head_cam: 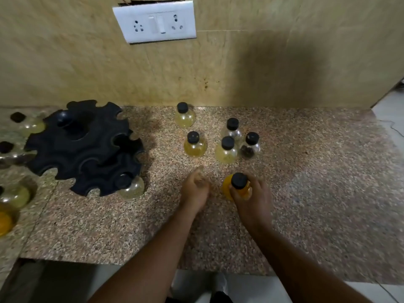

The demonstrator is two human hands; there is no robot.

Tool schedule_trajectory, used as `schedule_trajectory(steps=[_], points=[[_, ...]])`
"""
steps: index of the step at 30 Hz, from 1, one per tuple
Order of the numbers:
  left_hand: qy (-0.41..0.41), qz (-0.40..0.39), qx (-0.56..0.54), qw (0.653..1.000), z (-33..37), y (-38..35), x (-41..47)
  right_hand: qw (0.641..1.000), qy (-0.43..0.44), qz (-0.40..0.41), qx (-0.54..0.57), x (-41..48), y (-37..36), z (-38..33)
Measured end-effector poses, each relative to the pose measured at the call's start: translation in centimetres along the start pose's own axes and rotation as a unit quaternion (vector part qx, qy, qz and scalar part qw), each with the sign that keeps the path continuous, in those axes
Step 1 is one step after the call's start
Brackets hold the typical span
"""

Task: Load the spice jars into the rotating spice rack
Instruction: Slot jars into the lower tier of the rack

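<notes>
The black rotating spice rack (83,145) stands at the left of the granite counter (306,193), with one pale jar (131,186) seated in a slot at its front right. My right hand (251,197) is closed on an orange jar with a black cap (237,184) near the counter's middle. My left hand (195,189) hovers just left of it, blurred, fingers loosely curled and holding nothing. Several more black-capped jars stand behind: a yellow one (194,145), a pale one (184,115), and a cluster with a dark-filled jar (250,146).
Other jars stand at the far left edge (15,195), beside and behind the rack. The tiled wall (240,73) carries a white socket plate (155,21). The counter's front edge (131,262) runs below my forearms, with floor beneath.
</notes>
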State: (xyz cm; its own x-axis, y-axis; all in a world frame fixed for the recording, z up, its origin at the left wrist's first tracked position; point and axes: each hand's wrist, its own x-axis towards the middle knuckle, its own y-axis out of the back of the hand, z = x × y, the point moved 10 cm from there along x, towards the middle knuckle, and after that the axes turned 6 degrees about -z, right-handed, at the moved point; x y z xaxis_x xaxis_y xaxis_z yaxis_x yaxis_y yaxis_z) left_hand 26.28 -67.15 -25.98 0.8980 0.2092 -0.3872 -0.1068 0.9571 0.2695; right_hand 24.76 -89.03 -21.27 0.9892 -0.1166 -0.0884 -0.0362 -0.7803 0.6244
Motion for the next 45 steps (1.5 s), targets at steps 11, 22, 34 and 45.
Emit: schedule_trajectory(steps=[11,22,34,45], points=[[0.128,0.131,-0.551,0.814,-1.4,10.9,-0.2,0.968,0.18,-0.175,0.004,3.0,-9.3,-13.1],[0.137,0.198,-0.56,0.793,-7.2,15.8,-4.2,0.912,0.267,-0.303,-0.073,-0.3,-19.4,-20.0],[0.144,0.06,-0.49,0.858,-7.5,20.3,-5.5,0.917,0.263,-0.292,-0.064,-0.8,-24.0,-22.8],[0.134,0.134,-0.408,0.893,-7.3,20.4,-5.2,0.933,0.233,-0.268,-0.052,0.6,-23.9,-22.7]])
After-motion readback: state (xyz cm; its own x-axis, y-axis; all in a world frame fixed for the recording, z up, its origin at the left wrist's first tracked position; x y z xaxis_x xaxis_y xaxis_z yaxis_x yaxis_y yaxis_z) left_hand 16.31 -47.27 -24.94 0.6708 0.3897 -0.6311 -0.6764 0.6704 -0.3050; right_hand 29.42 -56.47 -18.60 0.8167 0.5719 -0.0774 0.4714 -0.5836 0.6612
